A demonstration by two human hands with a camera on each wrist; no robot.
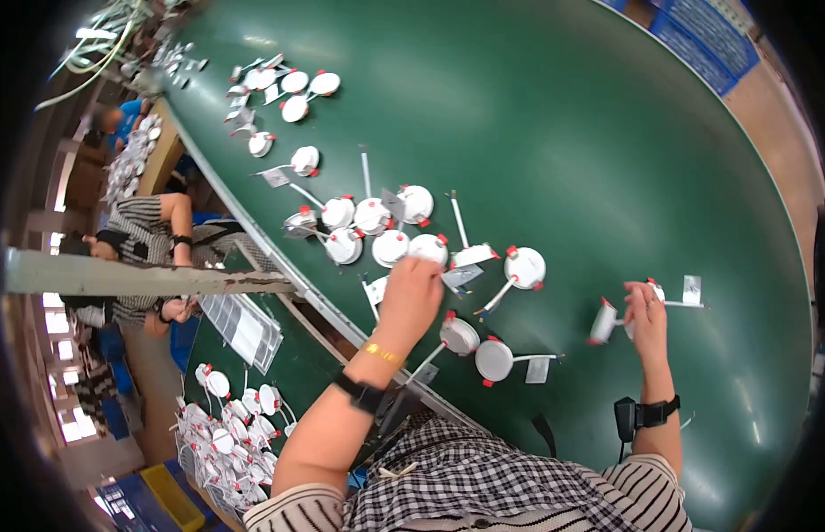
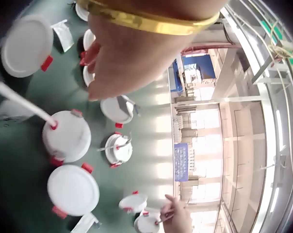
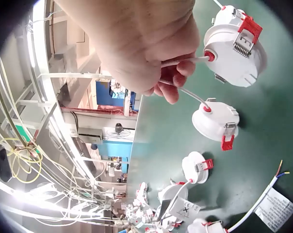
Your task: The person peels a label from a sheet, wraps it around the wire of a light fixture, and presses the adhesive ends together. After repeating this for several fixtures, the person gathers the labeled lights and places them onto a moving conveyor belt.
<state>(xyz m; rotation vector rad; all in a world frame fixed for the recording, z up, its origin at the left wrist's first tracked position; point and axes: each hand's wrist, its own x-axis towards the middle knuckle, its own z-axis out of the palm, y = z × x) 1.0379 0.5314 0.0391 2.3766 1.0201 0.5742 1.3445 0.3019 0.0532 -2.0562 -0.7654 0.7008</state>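
Observation:
My right hand (image 1: 647, 324) holds two white cables, running from between its fingers to two round white downlights (image 3: 236, 58) with red-tipped spring clips. One downlight (image 1: 603, 321) is left of that hand in the head view; the other is partly behind the fingers. My left hand (image 1: 411, 297) reaches into the near cluster, bent fingers right at the rim of a downlight (image 1: 428, 248). In the left wrist view, white discs show behind its fingers (image 2: 92, 52), and I cannot tell if they grip one. Two downlights (image 1: 494, 361) lie just right of the left forearm.
More downlights (image 1: 295, 82) lie farther along the green table (image 1: 554, 133). One downlight (image 1: 525, 268) lies between my hands. Below left, a heap of downlights (image 1: 226, 434) and a white tray (image 1: 242, 328) sit on a lower surface. Beyond a rail (image 1: 147, 273) sits another person (image 1: 147, 230).

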